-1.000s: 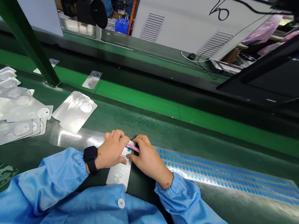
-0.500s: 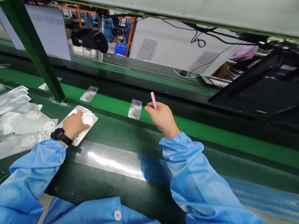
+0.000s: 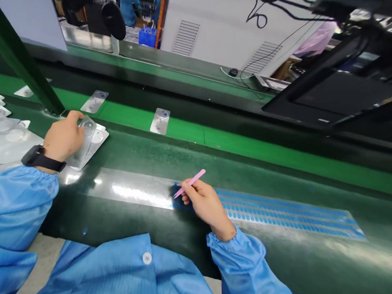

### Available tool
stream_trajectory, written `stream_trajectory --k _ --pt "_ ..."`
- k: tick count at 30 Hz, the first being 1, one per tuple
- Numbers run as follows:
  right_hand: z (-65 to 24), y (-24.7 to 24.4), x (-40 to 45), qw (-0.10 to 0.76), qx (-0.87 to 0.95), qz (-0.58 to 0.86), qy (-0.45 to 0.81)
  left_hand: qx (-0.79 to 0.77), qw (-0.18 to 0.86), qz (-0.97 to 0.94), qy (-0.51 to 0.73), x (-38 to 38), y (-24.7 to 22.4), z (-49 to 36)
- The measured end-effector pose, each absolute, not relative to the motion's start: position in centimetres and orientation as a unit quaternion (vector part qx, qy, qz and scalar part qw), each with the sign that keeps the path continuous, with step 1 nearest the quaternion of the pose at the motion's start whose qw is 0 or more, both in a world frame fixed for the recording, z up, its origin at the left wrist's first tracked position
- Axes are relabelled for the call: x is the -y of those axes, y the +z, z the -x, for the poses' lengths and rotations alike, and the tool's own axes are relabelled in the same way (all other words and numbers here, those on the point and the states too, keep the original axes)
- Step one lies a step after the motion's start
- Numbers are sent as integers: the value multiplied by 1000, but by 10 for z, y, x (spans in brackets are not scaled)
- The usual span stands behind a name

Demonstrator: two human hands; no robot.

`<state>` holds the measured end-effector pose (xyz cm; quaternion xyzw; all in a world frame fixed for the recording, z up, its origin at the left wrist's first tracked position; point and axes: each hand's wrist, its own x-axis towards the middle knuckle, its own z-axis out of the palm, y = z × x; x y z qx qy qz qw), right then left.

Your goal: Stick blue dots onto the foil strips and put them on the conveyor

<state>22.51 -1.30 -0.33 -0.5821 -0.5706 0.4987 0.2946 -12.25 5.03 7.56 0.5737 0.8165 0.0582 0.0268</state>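
My left hand grips the edge of a clear, silvery blister plate on top of a small stack on the green belt. My right hand is shut on pink tweezers, whose tip reaches the left end of a long sheet of small blue round stickers. The hand hides that end of the sheet. A shiny backing strip lies left of the stickers. A metal plate with a blue dot lies on the belt beyond my hands.
Another plate lies farther left, beside a green steel upright. Loose silvery plates pile up at the left edge. A black monitor hangs at upper right. Beyond the line, people in blue work near a blue crate.
My right hand has come down from above the belt to the sticker sheet with the tweezers. My left hand has shifted from pressing the stack to gripping a plate's edge. The view has tilted slightly.
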Motion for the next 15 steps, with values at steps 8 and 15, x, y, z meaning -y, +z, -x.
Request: stream_trajectory --k 8,15 --pt "-221 -15 19 304 511 599 536 -764 129 -564 287 -11 73 96" --pt "-221 -13 16 285 522 592 544 -622 305 -685 225 26 19 15"
